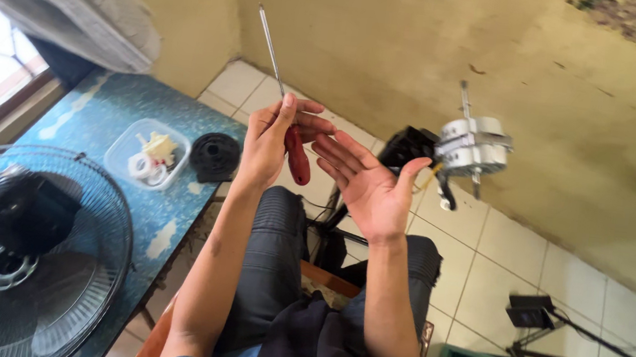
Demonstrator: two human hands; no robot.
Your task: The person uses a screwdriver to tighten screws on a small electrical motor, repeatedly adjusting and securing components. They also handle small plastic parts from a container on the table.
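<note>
Head view: left hand point(270, 146) grips a red-handled screwdriver point(286, 104), shaft pointing up and away. Right hand point(368, 184) spread open, palm up, fingers wide, holding nothing. A grey fan motor point(472, 147) sits just beyond its fingertips (contact unclear). Fan grille point(89, 257) on blue table point(163, 225), left.

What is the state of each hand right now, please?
Left hand: closed on a screwdriver with a red handle, shaft pointing up.
Right hand: open, palm up, holding nothing; a motor is beyond its fingertips.
</note>
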